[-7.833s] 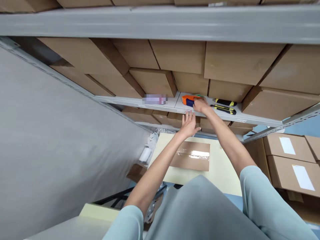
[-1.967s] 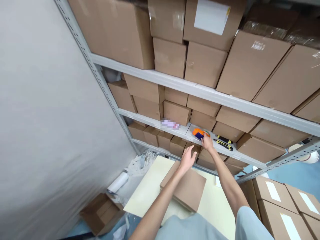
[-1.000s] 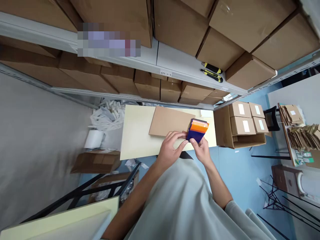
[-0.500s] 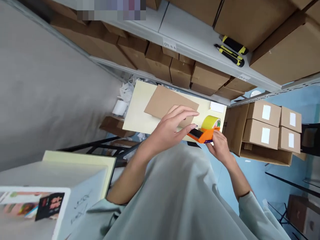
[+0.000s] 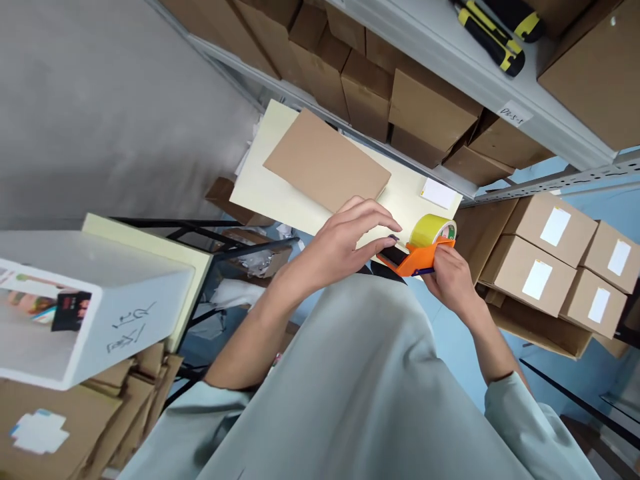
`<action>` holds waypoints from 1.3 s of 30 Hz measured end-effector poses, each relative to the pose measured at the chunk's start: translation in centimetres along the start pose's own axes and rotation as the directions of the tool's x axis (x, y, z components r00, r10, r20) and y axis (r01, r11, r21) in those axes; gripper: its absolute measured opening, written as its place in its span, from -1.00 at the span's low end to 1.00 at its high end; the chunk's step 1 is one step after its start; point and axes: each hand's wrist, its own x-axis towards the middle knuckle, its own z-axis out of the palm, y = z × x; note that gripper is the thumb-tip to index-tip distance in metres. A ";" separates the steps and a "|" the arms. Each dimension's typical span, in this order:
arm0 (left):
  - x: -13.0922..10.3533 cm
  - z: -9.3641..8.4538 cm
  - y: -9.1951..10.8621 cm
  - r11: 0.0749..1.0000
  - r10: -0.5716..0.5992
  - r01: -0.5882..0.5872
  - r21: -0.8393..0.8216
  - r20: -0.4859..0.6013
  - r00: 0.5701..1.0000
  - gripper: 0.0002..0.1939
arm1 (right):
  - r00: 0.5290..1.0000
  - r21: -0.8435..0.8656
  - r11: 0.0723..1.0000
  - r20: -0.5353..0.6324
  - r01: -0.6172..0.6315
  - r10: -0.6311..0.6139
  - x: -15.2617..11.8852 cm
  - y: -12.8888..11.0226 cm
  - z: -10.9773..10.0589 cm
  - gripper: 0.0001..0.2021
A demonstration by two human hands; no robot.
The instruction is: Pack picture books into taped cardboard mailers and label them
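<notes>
My right hand (image 5: 453, 277) is wrapped round the handle end of an orange tape dispenser (image 5: 417, 259) that carries a yellow tape roll (image 5: 431, 230). At the dispenser's front end is my left hand (image 5: 350, 240), its thumb near the dark part and its fingers curved and apart from the thumb. Whether the thumb touches tape there is too small to tell. Beyond my left hand a flat brown cardboard box (image 5: 327, 160) lies on a pale yellow tabletop (image 5: 250, 180). A white label stack (image 5: 439, 193) rests at the tabletop's right end.
Shelves (image 5: 550, 127) with brown boxes run across the top, with yellow-black cutters (image 5: 493, 40) on one. Labelled cartons (image 5: 550, 253) stand at the right. On the left are a white bin (image 5: 145, 300) and folded cardboard (image 5: 60, 413). A grey wall is upper left.
The view has shifted and turned, so the shelf cutters sit higher and more of the flat box shows. Both hands stay at the dispenser, my right hand still holding it.
</notes>
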 end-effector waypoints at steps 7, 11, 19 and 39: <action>-2.8 2.3 -1.1 0.998 -0.059 0.065 0.021 -0.211 0.976 -0.79 | 0.996 0.054 0.997 0.067 0.052 -0.055 -0.3 1.4 1.3 -0.92; -6.3 5.3 -4.3 0.988 -0.150 0.155 -0.016 -0.373 0.915 -0.79 | 0.969 0.088 0.995 0.241 0.036 -0.057 0.0 2.7 4.1 -0.85; -13.4 13.0 -12.7 0.878 -0.478 0.405 -0.255 -0.494 0.726 -0.70 | 0.701 -0.003 0.999 0.712 0.042 -0.028 -0.9 5.7 9.2 -0.69; -12.8 13.7 -28.0 0.770 -0.634 0.321 -0.551 -0.607 0.480 -0.85 | 0.617 -0.578 0.799 0.572 -0.165 0.541 -4.7 10.4 16.2 -0.58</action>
